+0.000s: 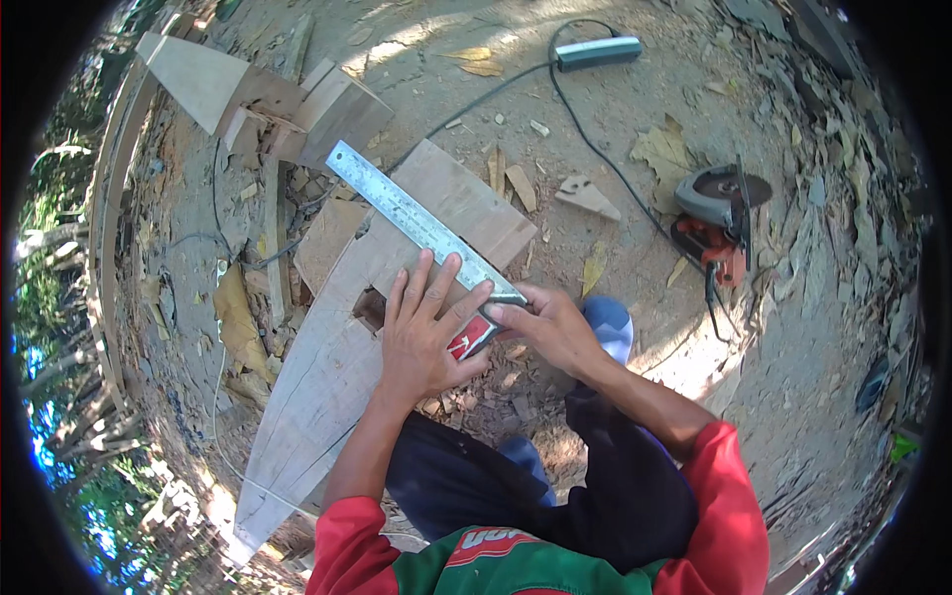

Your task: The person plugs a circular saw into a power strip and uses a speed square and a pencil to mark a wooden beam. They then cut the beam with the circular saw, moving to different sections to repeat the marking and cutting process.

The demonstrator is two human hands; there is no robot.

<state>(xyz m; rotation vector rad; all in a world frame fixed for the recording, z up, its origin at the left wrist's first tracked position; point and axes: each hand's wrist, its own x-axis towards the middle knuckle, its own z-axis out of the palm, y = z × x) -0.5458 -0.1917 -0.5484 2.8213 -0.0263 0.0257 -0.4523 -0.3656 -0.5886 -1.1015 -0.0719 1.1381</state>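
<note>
A try square (pixel 426 230) with a long steel blade and a red-labelled stock lies across a wooden piece (pixel 322 382) that has a long, curved, tapering end. A square hole (pixel 371 309) is cut through the wood. Fingers spread, my left hand (pixel 426 332) lies flat on the wood, its fingertips by the blade and its thumb side by the stock. My right hand (pixel 550 325) grips the square at the corner where blade and stock meet, thumb on top. A flat wooden block (pixel 471 203) lies under the blade on the far side.
At the right, an orange and grey circular saw (pixel 719 223) rests on the ground with its blade exposed. A black cord (pixel 595 149) runs across the dirt near a dark bar-shaped object (pixel 598 53). Another jointed wooden piece (pixel 198 79) stands at the far left. Offcuts (pixel 587 196) and dry leaves are scattered around.
</note>
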